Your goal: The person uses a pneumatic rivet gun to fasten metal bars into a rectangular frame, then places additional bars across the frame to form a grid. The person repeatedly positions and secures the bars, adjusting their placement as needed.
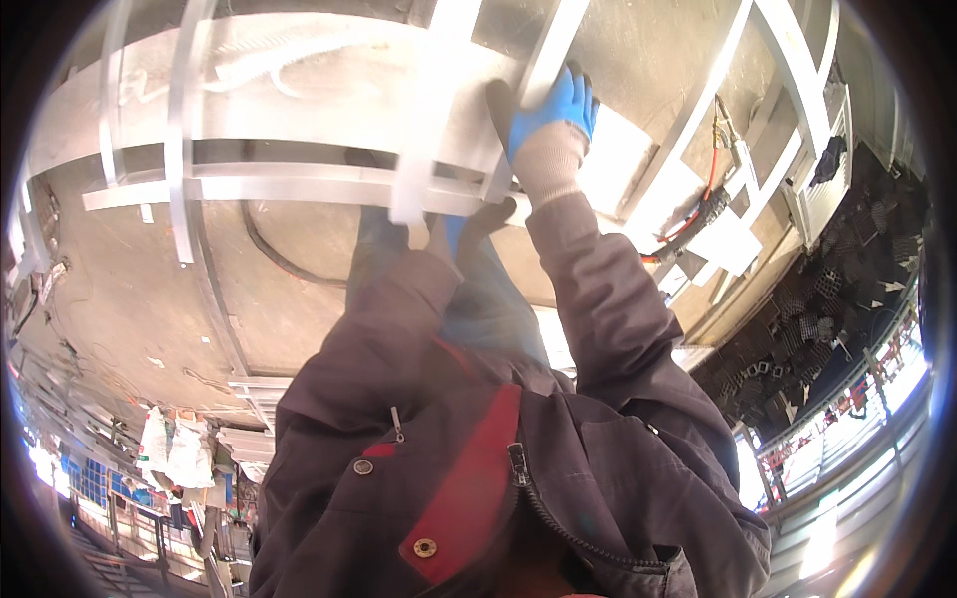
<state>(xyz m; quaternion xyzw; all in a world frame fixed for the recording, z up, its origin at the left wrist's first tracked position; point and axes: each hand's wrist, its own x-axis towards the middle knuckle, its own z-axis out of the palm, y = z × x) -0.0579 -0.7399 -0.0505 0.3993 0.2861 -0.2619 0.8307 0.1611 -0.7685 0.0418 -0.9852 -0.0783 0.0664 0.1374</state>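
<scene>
My right hand (551, 115), in a blue knit glove with dark fingertips, is closed around a pale metal bar (550, 52). The bar passes between thumb and fingers and slants down toward my body. My left hand (457, 237), in a similar glove, is lower and closer to me, by the near end of a wider bright bar (427, 130). Motion smears this hand; its dark thumb points right, and most of its fingers are hidden. Both bars lie across a long metal rail (289, 186) running left to right.
More metal bars (177, 130) cross the rail at left. A pale sheet (329, 85) lies beyond it. At right are frame bars (698, 80) and a black cable with an orange hose (698, 221). Dark stacked profiles (797, 329) fill the far right; white bags (184, 448) are at lower left.
</scene>
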